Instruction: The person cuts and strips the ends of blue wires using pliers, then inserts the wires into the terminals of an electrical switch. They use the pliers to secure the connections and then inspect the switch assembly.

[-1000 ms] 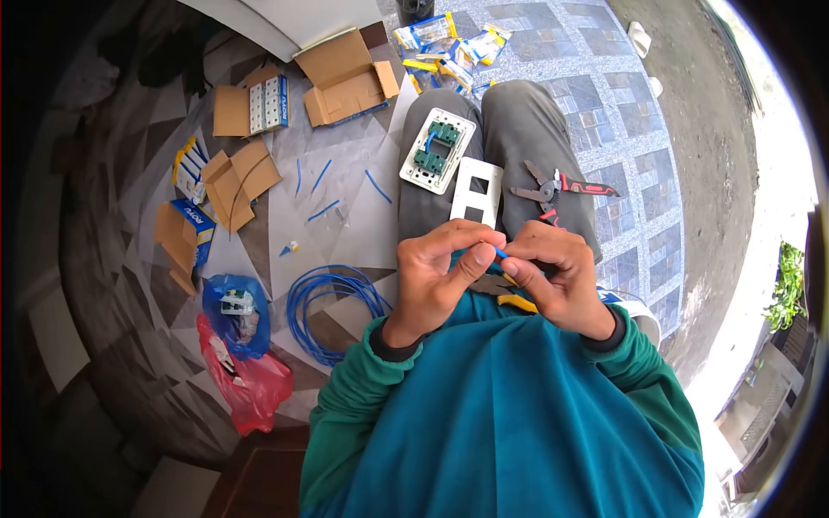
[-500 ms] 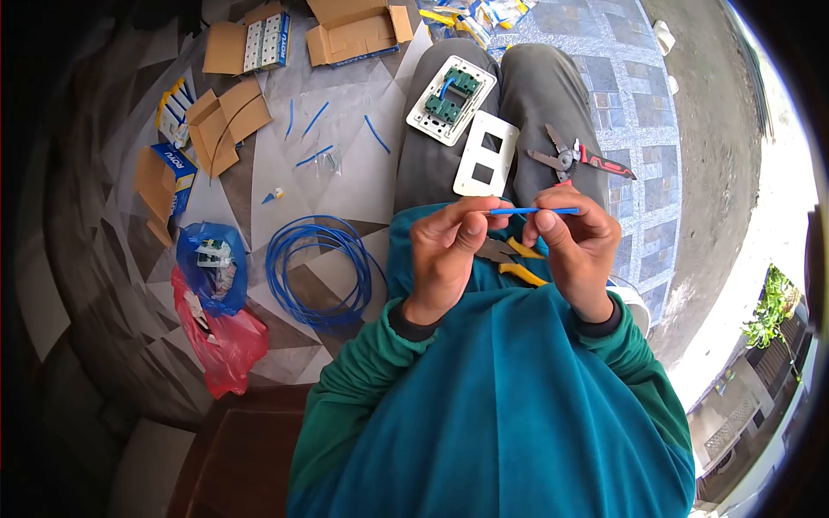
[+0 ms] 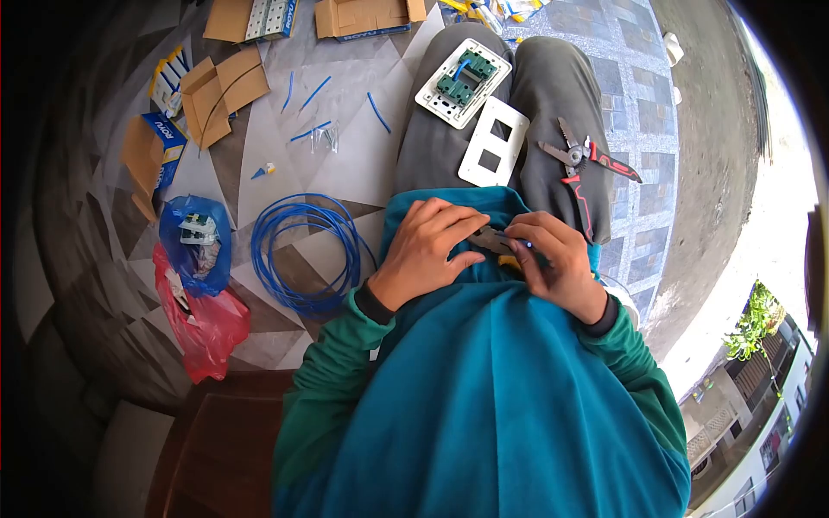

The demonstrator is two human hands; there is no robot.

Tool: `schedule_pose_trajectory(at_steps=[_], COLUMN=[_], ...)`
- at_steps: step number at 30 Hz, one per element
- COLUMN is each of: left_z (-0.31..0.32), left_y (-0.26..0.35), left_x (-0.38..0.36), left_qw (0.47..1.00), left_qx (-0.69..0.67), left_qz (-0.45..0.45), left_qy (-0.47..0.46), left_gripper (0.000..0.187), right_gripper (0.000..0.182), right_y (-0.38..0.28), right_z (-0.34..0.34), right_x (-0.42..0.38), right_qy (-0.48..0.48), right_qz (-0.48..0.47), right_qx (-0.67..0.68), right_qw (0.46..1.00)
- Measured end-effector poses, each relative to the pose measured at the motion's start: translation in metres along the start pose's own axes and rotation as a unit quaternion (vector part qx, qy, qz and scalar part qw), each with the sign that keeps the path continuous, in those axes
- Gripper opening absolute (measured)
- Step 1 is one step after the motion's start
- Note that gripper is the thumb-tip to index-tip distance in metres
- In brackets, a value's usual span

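Pliers with yellow handles lie low in the lap, on a fold of teal shirt, as seen from afar through my head camera. Beside their metal head, my right hand holds a short blue wire in a narrow pinch between thumb and fingers, one end just showing. My left hand reaches in from the other side, thumb standing wide of the fingers and fingertips at the head of the pliers. Whether they grip the metal, I cannot tell.

I judge the wire to be light and springy, stiff enough to hold its line, with a smooth jacket that could roll under a loose pinch; I would take it near the middle, leaving its ends free. The pliers look heavy toward the head, hard and far from fragile, best held by the yellow handles, as bare metal may slip.

Up on the left thigh rests a socket frame carrying green modules; I would handle it by its pale rim, sparing the terminals. Beside it, a white cover plate looks light, slick and perhaps brittle, safest by its long edges. Wire strippers lie open on the right thigh. On the floor to the left rests a loose coil of blue cable, pliant and apt to spring.
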State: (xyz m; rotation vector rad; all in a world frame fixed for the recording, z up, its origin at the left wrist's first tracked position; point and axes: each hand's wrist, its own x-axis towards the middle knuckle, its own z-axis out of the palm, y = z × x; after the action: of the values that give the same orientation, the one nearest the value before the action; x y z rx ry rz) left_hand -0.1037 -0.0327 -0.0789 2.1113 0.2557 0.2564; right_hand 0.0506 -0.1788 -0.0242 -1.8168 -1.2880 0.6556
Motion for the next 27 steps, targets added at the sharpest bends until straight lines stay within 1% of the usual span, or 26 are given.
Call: schedule_pose_trajectory(at_steps=[1,2,3,5,6,8,9,11,12,13,15,16,17,19,20,21,23,25,27], left_z=[0.002,0.003,0.004,0.005,0.005,0.007,0.008,0.007,0.006,0.007,0.009,0.007,0.005,0.006,0.008,0.009,0.005,0.007,0.007], left_y=[-0.002,-0.003,-0.003,-0.002,-0.002,-0.002,-0.003,-0.004,-0.006,-0.006,-0.002,-0.006,-0.008,-0.007,-0.001,-0.002,-0.012,-0.007,-0.010], left_x=[-0.001,-0.002,-0.001,-0.002,-0.002,-0.004,-0.005,-0.002,-0.001,-0.003,-0.008,-0.003,0.001,-0.002,-0.010,-0.009,0.004,-0.002,0.000], left_qw=[1.000,1.000,1.000,1.000,1.000,1.000,1.000,1.000,1.000,1.000,1.000,1.000,1.000,1.000,1.000,1.000,1.000,1.000,1.000], left_qx=[0.008,0.007,0.006,0.003,0.005,0.004,0.005,0.009,0.011,0.011,0.000,0.001,0.004,0.004,-0.005,-0.003,0.007,0.000,0.003], left_qz=[-0.002,-0.008,-0.011,-0.014,-0.013,-0.020,-0.019,-0.010,-0.005,-0.006,-0.017,-0.010,-0.005,0.001,-0.009,-0.008,-0.003,-0.012,-0.006], left_qy=[-0.011,-0.007,-0.008,-0.007,-0.006,-0.003,-0.001,0.003,0.004,0.004,-0.001,0.005,0.007,0.009,0.001,-0.001,0.012,0.005,0.006], left_gripper=[0.050,0.050,0.050,0.050,0.050,0.050,0.050,0.050,0.049,0.048,0.047,0.046,0.046,0.043,0.043,0.043,0.042,0.041,0.041], right_gripper=[0.017,0.018,0.018,0.019,0.019,0.021,0.021,0.023,0.027,0.027,0.035,0.041,0.041,0.042,0.036,0.036,0.033,0.032,0.032], right_y=[0.003,0.005,0.008,0.015,0.010,-0.004,-0.003,0.007,0.003,0.004,-0.004,0.005,0.004,-0.002,-0.003,-0.005,0.002,-0.004,0.006], right_z=[0.004,0.007,0.011,0.016,0.014,0.011,0.015,0.023,0.020,0.018,0.015,0.020,0.019,0.016,0.016,0.017,0.019,0.019,0.022], right_x=[-0.003,-0.004,-0.006,-0.008,-0.006,-0.005,-0.009,-0.011,-0.011,-0.006,-0.005,-0.006,-0.004,-0.004,-0.002,-0.007,-0.005,-0.014,-0.012], right_qy=[-0.009,-0.003,-0.008,-0.026,-0.028,0.059,0.056,-0.021,-0.010,-0.016,-0.049,-0.063,-0.060,-0.016,-0.056,-0.056,-0.002,-0.003,-0.044], right_qz=[-0.032,-0.034,-0.034,0.002,0.000,-0.051,-0.048,-0.039,-0.037,-0.040,-0.049,-0.049,-0.053,-0.080,-0.051,-0.049,-0.057,-0.043,0.020], right_qx=[-0.014,-0.021,-0.019,-0.031,-0.034,-0.032,-0.030,-0.048,-0.038,-0.037,-0.092,-0.067,-0.070,-0.071,-0.082,-0.082,-0.060,-0.056,-0.033], right_qw=[0.999,0.999,0.999,0.999,0.999,0.996,0.997,0.998,0.999,0.998,0.993,0.995,0.994,0.994,0.994,0.994,0.997,0.998,0.998])
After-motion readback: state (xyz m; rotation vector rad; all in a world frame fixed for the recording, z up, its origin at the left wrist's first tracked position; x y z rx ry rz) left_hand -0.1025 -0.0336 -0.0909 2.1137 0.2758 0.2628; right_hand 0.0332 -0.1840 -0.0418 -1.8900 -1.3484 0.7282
